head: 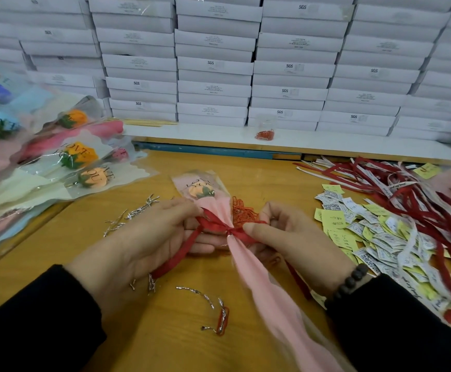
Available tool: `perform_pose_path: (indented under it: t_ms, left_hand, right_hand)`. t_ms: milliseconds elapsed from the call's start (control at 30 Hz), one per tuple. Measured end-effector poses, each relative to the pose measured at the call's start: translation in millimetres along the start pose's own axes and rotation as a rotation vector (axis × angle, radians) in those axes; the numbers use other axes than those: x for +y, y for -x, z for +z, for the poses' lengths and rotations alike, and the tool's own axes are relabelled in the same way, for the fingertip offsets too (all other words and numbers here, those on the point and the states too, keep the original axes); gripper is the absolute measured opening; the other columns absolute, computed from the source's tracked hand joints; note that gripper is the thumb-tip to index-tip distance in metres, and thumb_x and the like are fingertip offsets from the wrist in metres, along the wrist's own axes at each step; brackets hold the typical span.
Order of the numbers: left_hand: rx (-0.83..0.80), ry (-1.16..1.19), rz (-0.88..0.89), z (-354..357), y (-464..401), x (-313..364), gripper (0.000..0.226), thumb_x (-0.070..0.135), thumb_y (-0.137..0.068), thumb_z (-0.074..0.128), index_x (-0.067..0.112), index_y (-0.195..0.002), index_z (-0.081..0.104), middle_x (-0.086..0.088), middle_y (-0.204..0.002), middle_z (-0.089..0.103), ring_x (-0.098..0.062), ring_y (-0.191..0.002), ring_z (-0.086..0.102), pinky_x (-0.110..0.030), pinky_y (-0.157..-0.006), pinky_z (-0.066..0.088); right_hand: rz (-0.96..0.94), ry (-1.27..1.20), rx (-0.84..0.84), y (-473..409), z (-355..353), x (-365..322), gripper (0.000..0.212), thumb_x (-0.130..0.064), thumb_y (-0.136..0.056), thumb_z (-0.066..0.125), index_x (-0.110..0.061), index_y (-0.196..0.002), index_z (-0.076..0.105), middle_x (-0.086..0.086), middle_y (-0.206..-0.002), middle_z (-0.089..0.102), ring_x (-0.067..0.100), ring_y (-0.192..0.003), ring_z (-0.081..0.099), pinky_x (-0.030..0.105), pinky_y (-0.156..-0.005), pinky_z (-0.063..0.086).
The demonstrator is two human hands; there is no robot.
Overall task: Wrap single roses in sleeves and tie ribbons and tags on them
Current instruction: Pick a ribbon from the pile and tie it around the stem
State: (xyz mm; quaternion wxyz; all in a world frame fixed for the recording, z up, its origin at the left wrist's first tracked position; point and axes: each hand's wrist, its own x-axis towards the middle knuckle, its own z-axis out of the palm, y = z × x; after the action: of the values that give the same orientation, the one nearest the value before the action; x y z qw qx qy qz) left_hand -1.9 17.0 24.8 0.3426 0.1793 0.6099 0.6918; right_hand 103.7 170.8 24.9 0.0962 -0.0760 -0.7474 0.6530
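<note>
Both hands low over surface [259,183]. Left hand [149,237], right hand [286,237]: each grip pinched red ribbon [219,224]. Wrapped rose [201,191]: bloom pointed away, stem toward person.

"SGS" is printed on the ends of many of the white boxes [213,64] stacked across the upper frame; the smaller lines beside it are too fine to read. "LOVE YOU" stands in dark letters on the clear sleeves of the wrapped roses [80,154] at left. The paper tags [353,226] at right carry QR codes and illegible handwriting.
</note>
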Motion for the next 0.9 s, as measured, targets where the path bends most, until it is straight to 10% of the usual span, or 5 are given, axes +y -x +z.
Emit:
perform_pose_path:
  t_ms: [433, 900]
  left_hand:
    - [0.205, 0.071, 0.046, 8, -4, -9, 0.044, -0.014, -0.083, 0.054, 0.000, -0.123, 0.043, -0.018, -0.072, 0.057, -0.013, -0.037, 0.053, -0.018, -0.033, 0.044]
    - [-0.339, -0.115, -0.225, -16, 24, 15, 0.077, -0.008, -0.061, 0.072, 0.023, -0.128, 0.049, -0.018, -0.089, 0.065, -0.036, -0.069, 0.069, -0.034, -0.052, 0.058]
  right_hand:
    - [-0.056, 0.099, -0.078, 6, 19, 0, 0.016, -0.012, -0.085, 0.063, 0.000, -0.083, 0.054, 0.010, -0.070, 0.065, 0.013, -0.054, 0.063, 0.021, -0.054, 0.052]
    - [0.209, -0.336, 0.185, -19, -4, 18, 0.034, -0.036, -0.088, 0.056, -0.004, -0.100, 0.061, 0.006, -0.072, 0.071, 0.013, -0.057, 0.064, 0.021, -0.051, 0.052]
